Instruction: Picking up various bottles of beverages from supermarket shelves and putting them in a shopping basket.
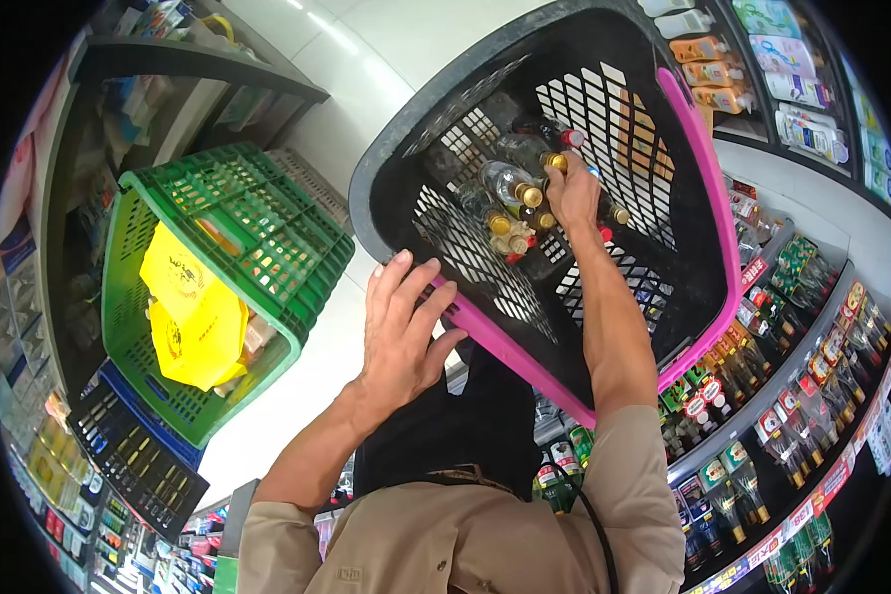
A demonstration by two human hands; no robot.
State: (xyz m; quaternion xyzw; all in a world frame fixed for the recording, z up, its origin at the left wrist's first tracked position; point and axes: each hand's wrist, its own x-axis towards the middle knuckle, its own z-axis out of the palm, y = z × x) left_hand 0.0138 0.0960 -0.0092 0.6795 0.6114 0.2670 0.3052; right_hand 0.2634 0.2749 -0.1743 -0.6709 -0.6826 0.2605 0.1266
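A black plastic shopping basket (377,160) with a pink handle (516,364) stands before me. My right hand (575,193) is down inside it, fingers closed at the gold-capped neck of a clear glass bottle (521,151). Around that hand stand several more bottles, among them a clear one with a gold cap (506,182) and a dark one with a red cap (536,130). My left hand (408,319) lies at the basket's near left rim by the pink handle, fingers spread and nothing visibly gripped. My right fingers partly hide the bottles behind them.
To the left is a green plastic basket (208,416) holding yellow bags (193,312). Curved shelves (750,438) with rows of bottles run along the right. Pump bottles (713,74) line the upper right shelf. A dark display rack (200,70) stands at upper left.
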